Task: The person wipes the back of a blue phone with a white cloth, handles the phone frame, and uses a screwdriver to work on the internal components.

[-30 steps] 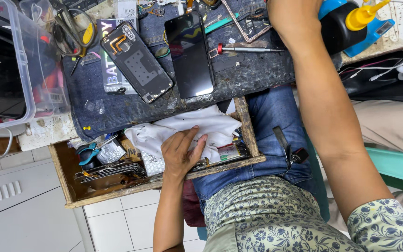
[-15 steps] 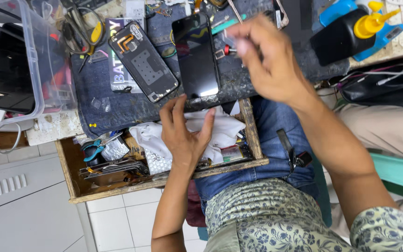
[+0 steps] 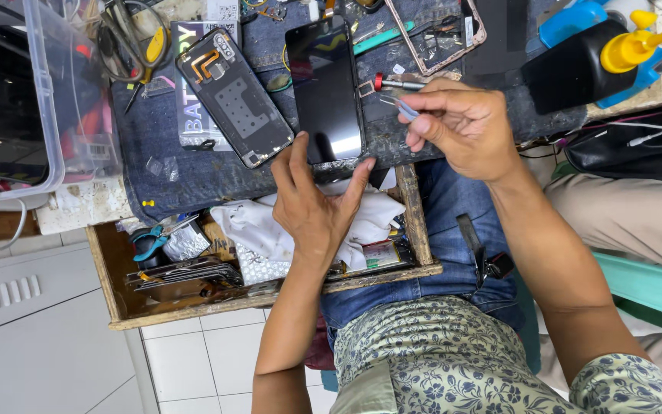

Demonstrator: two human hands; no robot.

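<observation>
My left hand (image 3: 312, 199) is spread open, its fingertips touching the near end of a black phone screen (image 3: 325, 88) lying on the denim-covered bench (image 3: 193, 172). My right hand (image 3: 461, 126) is closed on a pair of thin metal tweezers (image 3: 404, 107), tips pointing toward the screen. An opened phone body (image 3: 233, 96) with exposed insides lies to the left of the screen. A white cloth (image 3: 258, 226) sits in the open wooden drawer (image 3: 120, 310) under my left hand.
A clear plastic box (image 3: 32, 100) stands at the left. A bare phone frame (image 3: 438, 34), a small red-handled screwdriver (image 3: 388, 83), scissors (image 3: 128, 38) and a black bottle with yellow nozzle (image 3: 591, 65) lie on the bench. Pliers and phone parts fill the drawer.
My left hand rose from the cloth in the drawer to the screen's near end. My right hand came back from the far side of the bench holding tweezers.
</observation>
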